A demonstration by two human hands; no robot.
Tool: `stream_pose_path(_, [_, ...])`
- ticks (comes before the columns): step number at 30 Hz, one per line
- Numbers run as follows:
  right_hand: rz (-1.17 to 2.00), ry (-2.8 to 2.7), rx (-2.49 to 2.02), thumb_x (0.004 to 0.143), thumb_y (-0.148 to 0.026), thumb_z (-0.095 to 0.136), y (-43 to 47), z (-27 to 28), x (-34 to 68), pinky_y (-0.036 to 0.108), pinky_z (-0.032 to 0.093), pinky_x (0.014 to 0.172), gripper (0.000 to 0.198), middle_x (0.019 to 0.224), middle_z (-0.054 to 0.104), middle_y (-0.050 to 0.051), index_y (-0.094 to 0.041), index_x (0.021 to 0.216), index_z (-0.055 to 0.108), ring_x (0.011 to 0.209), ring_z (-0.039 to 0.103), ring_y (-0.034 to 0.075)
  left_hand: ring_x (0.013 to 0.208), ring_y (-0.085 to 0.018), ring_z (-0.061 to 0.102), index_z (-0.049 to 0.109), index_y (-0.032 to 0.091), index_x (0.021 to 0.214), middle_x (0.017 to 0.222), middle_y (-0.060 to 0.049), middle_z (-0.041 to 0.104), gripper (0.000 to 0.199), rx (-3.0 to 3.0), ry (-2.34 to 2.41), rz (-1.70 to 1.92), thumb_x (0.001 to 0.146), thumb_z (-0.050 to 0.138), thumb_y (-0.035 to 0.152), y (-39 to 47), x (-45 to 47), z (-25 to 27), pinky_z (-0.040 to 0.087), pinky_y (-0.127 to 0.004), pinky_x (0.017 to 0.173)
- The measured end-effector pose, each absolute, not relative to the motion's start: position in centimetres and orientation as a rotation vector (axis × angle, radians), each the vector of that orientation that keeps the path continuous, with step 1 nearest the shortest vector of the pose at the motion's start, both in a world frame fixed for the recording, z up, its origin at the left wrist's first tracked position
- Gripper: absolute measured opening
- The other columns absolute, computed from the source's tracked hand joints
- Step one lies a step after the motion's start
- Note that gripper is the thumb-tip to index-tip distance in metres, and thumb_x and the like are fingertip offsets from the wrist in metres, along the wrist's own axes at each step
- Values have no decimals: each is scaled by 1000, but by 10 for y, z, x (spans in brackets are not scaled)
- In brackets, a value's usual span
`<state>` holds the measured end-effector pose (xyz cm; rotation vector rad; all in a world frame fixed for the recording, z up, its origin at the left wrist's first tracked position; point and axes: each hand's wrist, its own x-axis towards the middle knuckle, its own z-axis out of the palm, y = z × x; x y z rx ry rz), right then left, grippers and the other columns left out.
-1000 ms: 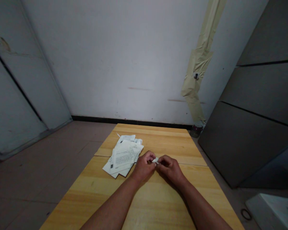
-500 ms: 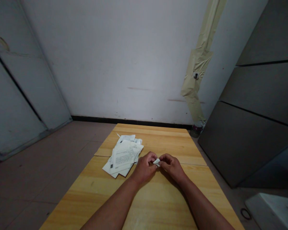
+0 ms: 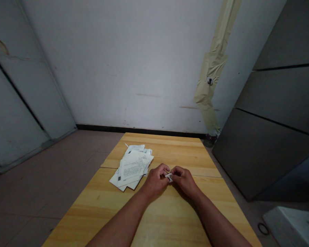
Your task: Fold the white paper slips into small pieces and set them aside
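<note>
Between the fingertips of both hands is a small piece of folded white paper (image 3: pixel 169 177), held just over the wooden table (image 3: pixel 170 219). My left hand (image 3: pixel 157 177) is closed in a pinch on its left side. From the other side, my right hand (image 3: pixel 183 177) pinches the same paper, thumb and fingers curled in. The fingers cover part of the paper, so its full shape is hidden. To the left of my left hand lies a loose, overlapping pile of printed paper sheets (image 3: pixel 134 168).
A white wall (image 3: pixel 144 68) with a dark skirting stands behind the table. Grey panels (image 3: pixel 280 137) rise at the right. A jar (image 3: pixel 210 140) sits on the floor by the far right table corner. A white box (image 3: pixel 288 223) and a black ring (image 3: pixel 263 228) are at lower right.
The small paper has turned between my fingers and now shows a narrower, folded shape. Both hands stay in nearly the same place. The pile of sheets has not moved.
</note>
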<state>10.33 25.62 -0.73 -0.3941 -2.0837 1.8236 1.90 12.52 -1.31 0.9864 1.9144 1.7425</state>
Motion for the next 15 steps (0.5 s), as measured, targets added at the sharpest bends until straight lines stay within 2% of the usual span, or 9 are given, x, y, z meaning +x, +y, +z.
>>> stream_pose_path(6, [1890,-2077,-420,67,-29,65,256,-6,104,23,38,52,12,62,59,-1,-17,69,65,55,49,12,54,-9,49,57,19,88,62,5,59,24,856,1750,1839,65,64,19,129,14,-24,32,-20,50])
stream_pose_path(9, [1912,-2022,-394,67,-29,63,255,-1,106,24,39,54,18,68,60,-1,-18,80,64,59,51,13,52,-9,47,55,19,88,61,7,56,27,768,1691,1909,63,65,20,130,14,-23,32,-19,50])
stream_pose_path(12, [1835,-2062,-336,66,-27,64,254,2,107,24,39,54,22,71,59,-3,-20,86,60,59,50,12,51,-8,47,54,20,89,60,7,55,30,678,1698,1963,62,66,21,130,13,-19,33,-19,50])
stream_pose_path(15, [1710,-2175,-253,66,-25,65,252,4,107,23,38,55,17,72,56,-3,-20,82,60,60,48,12,52,-9,50,55,19,93,61,6,57,34,659,1730,1965,61,68,21,130,12,-18,35,-19,51])
